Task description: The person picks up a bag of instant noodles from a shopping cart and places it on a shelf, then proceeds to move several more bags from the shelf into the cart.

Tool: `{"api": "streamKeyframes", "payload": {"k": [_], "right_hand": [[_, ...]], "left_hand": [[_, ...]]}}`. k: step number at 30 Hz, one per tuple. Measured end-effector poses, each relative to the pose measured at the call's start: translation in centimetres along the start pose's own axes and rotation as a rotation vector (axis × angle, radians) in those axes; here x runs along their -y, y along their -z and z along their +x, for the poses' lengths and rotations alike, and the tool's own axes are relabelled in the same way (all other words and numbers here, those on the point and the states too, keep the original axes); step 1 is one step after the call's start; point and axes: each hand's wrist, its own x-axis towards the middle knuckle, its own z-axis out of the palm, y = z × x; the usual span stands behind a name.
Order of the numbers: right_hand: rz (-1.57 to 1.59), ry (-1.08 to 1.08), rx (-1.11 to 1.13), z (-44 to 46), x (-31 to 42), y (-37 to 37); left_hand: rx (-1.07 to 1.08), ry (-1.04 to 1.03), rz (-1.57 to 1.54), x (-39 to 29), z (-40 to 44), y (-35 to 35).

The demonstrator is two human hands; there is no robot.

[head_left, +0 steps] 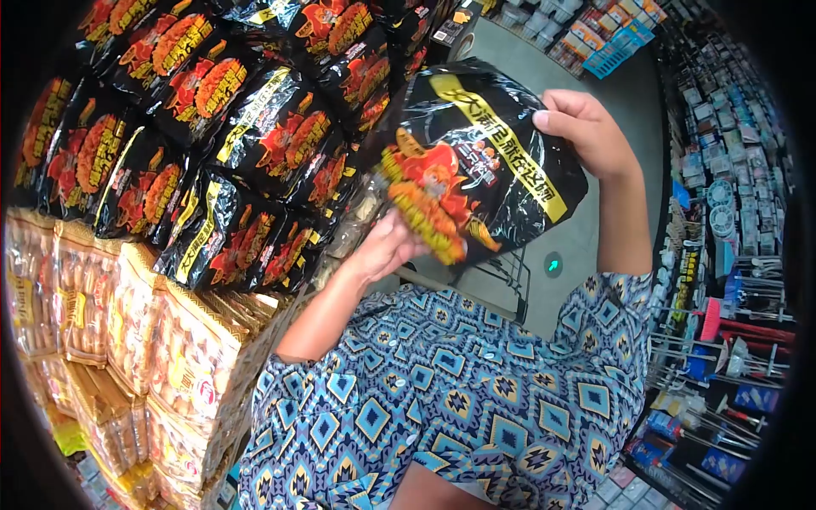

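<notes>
A glossy black snack bag (pixel 459 161) with yellow Chinese lettering and red-orange cartoon artwork hangs tilted in front of my chest. My right hand (pixel 580 127) pinches its upper right edge, thumb on the printed face. At the lower left edge my left hand (pixel 389 246) holds the bag, with its fingertips partly hidden by it. Close to my left hand is a pile of matching black bags (pixel 272 127), stacked up on the left side.
Below the pile stand golden clear-fronted food packs (pixel 183 340). A dark wire cart (pixel 510 285) is partly seen behind the bag on the grey floor (pixel 552 306), near a round green arrow sticker (pixel 553 264). Shelves of hanging goods (pixel 722 229) line the right; a blue basket (pixel 616 53) is at the back.
</notes>
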Motion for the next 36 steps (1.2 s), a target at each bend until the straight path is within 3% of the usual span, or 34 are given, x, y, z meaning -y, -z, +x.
{"api": "streamKeyframes", "payload": {"k": [2,8,9,14,16,18,22,24,26,30,32,36], "right_hand": [[0.020,0.025,0.143,0.5,2.0,-1.2],[-0.143,0.171,0.364,3.3,4.7,-2.1],[-0.140,0.153,0.357,3.4,5.2,-2.2],[-0.091,0.106,0.309,4.3,5.1,-2.4],[-0.069,0.118,0.347,4.5,4.5,-2.2],[-0.386,0.344,0.204,4.9,3.6,-2.8],[-0.448,0.196,0.137,2.0,1.8,-5.2],[-0.574,0.263,0.083,1.5,1.6,-6.4],[-0.565,0.286,0.071,0.7,1.3,-7.9],[-0.650,0.450,0.141,1.5,3.9,-11.3],[-0.707,0.517,0.158,3.3,5.0,-12.5],[-0.793,0.818,0.142,7.6,9.4,-15.0]], "left_hand": [[0.146,-0.044,-0.034,-1.4,-1.4,-2.1],[0.042,-0.184,0.141,-2.5,-3.3,-3.7],[-0.063,-0.162,0.118,-2.8,-3.4,-4.7],[-0.104,-0.222,0.145,-2.8,-3.4,-3.6],[-0.109,-0.104,0.170,-3.0,-3.6,-3.1],[-0.058,-0.198,0.222,-2.2,-3.1,-2.2],[-0.130,-0.114,0.280,-0.3,-4.9,-1.3],[-0.122,-0.038,0.098,0.9,-5.2,-0.2],[-0.079,-0.152,-0.058,1.5,-5.7,0.0],[-0.185,-0.249,-0.071,0.7,-6.7,3.2],[-0.264,-0.469,-0.097,-1.3,-7.2,3.1],[-0.483,-0.799,0.178,-6.4,-7.9,4.2]]}}
